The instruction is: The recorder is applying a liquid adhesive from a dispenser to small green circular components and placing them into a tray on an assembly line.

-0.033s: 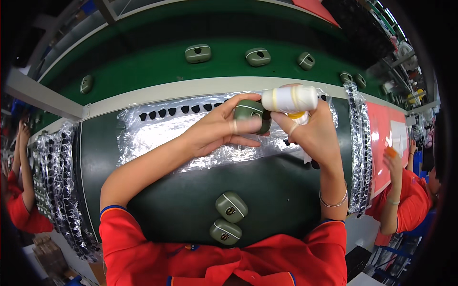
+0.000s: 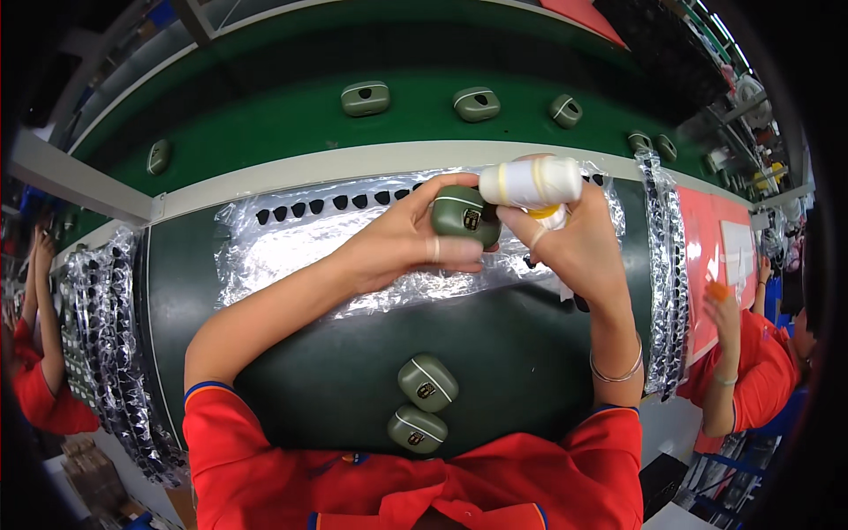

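Observation:
My left hand [image 2: 397,234] grips a rounded olive-green case [image 2: 457,218] with a white seam, which looks like an earbud case. A small dark badge with gold marks shows on its face, and the thumb, blurred, lies below it. My right hand [image 2: 579,247] is closed round a white bottle [image 2: 534,182] with pale yellow bands, tilted on its side just right of the case. Beneath the bottle a yellow and white part [image 2: 549,215] shows; its kind is unclear. Two more green cases, an upper one [image 2: 428,383] and a lower one [image 2: 418,429], lie on the dark mat near my body.
Clear plastic film [image 2: 291,256] with a row of black pieces [image 2: 340,203] lies under my hands. Beyond a pale rail [image 2: 309,168], several green cases [image 2: 366,99] sit on a green belt. Bagged strips [image 2: 662,291] line the right edge; co-workers' arms [image 2: 729,327] show at both sides.
My left thumb has dropped, uncovering the case's badge. The bottle has shifted slightly left. At the right, a co-worker's hand with an orange object has moved a little.

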The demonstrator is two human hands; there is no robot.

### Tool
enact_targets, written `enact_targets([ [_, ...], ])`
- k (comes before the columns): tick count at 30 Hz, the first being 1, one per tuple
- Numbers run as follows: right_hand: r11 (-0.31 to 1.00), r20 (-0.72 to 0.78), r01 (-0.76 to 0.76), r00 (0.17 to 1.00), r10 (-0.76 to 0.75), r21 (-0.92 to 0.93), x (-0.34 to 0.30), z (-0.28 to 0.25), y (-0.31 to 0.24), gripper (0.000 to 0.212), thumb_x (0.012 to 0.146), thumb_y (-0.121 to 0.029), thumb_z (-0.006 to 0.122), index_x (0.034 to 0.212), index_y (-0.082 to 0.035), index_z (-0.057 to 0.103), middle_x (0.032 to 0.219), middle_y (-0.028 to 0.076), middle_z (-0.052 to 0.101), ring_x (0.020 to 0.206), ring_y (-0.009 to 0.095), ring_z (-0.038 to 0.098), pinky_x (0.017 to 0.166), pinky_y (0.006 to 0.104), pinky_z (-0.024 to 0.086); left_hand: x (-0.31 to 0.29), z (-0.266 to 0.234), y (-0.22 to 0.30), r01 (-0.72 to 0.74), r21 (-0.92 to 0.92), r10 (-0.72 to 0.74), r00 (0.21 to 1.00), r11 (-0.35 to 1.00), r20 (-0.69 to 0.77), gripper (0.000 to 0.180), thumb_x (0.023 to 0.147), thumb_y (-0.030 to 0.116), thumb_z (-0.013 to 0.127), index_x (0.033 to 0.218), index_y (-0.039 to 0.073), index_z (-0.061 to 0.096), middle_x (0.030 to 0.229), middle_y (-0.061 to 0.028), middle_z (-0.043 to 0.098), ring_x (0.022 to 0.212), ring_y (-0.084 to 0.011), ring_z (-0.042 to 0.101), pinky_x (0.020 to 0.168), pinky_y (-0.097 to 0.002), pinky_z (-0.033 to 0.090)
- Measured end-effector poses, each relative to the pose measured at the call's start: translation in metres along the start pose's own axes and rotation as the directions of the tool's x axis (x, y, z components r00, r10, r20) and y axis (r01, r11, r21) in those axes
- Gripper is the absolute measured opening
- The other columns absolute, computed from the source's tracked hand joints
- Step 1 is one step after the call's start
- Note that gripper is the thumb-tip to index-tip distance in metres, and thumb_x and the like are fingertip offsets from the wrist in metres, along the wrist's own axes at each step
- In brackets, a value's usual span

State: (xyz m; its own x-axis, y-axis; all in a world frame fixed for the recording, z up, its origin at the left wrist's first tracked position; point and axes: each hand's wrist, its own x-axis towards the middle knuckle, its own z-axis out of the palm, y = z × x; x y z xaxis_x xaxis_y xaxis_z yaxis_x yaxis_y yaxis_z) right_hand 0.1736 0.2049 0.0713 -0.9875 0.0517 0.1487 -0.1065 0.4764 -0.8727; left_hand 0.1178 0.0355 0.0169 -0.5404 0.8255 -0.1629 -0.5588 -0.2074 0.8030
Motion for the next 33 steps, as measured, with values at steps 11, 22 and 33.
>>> enact_targets([
  [11,0.991,0.054,0.085,0.995,-0.08,-0.099,-0.004,0.009,0.006,0.027,0.066,-0.003,0.067,0.09,0.005,0.059,0.093,0.014,0.058,0.084,0.028,0.059,0.075,0.0335,0.047,-0.007,0.009,0.002,-0.066,0.308,0.074,0.997,0.949,-0.015,0.052,0.077,-0.004,0.06,0.119,0.008,0.03,0.092,-0.0101,0.054,0.075,-0.0174,0.062,0.06,-0.0264,0.053],
  [22,0.937,-0.046,0.329,0.944,-0.326,0.113,-0.016,0.01,-0.009,0.037,0.072,-0.001,0.066,0.105,-0.001,0.051,0.102,0.01,0.054,0.091,0.018,0.056,0.077,0.0277,0.046,-0.008,0.001,0.012,-0.13,0.326,0.148,0.988,0.936,-0.031,0.043,0.079,-0.002,0.058,0.115,0.006,0.035,0.076,-0.0065,0.054,0.054,-0.0119,0.056,0.046,-0.0238,0.047],
  [33,0.992,-0.028,0.086,0.996,-0.083,0.09,-0.017,-0.011,0.002,0.033,0.074,-0.009,0.066,0.103,0.0,0.054,0.085,0.005,0.061,0.071,0.01,0.058,0.065,0.0242,0.047,-0.005,-0.022,0.022,-0.109,0.337,0.126,0.992,0.935,-0.03,0.05,0.077,0.013,0.065,0.118,0.006,0.038,0.079,-0.0069,0.056,0.059,-0.0125,0.056,0.052,-0.0231,0.046],
])
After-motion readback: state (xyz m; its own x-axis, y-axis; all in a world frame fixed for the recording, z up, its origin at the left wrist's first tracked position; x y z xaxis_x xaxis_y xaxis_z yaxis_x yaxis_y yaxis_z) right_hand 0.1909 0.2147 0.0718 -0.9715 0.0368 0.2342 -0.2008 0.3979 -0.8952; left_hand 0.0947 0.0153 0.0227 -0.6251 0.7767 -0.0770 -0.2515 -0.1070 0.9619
